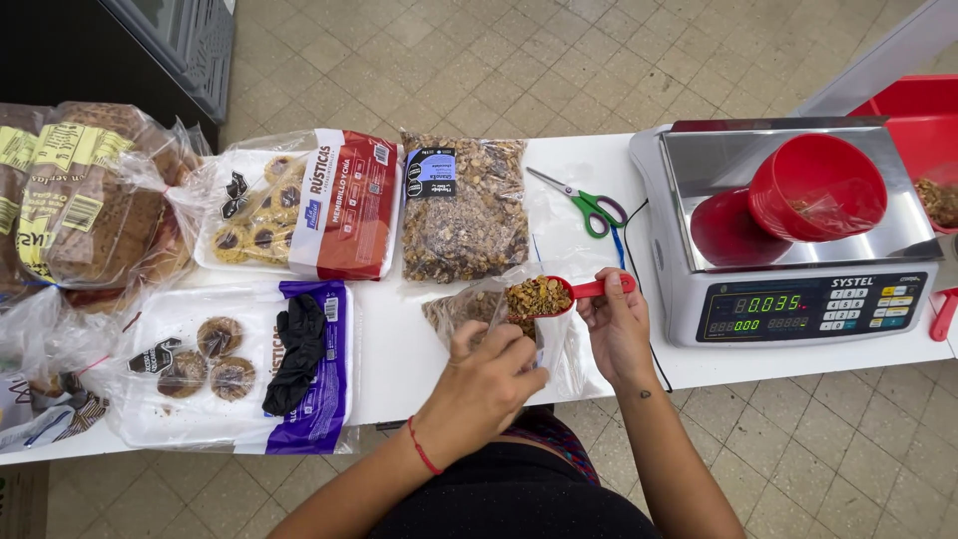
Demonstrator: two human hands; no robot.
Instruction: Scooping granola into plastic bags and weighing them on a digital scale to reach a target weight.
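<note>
My right hand (pixel 617 324) is closed around the handle of a small red plastic measuring scoop (pixel 559 294) heaped with brown granola, just left of the grey electronic weighing scale (pixel 798 250); my left hand (pixel 486 377), a thin red string bracelet on its wrist, pinches the rim of a small clear plastic bag (pixel 519 329) with fingers curled, holding its mouth open right under the scoop; that bag lies on the white table (pixel 399 349), partly filled with the same granola, well left of the scale; a red plastic cup (pixel 816 187) lies tipped on its side on the scale's steel pan; a pair of green-handled scissors (pixel 589 205) lies just left of the scale; further left of the scale stands a large clear bag of granola (pixel 464 205), then a red-labelled tray of jam-centred biscuits (pixel 299 205), and beyond it bagged loaves of brown bread (pixel 90 200); far left of the scale, near the table's front edge, a purple-labelled tray of chocolate biscuits (pixel 210 364) carries a crumpled black glove (pixel 296 351).
</note>
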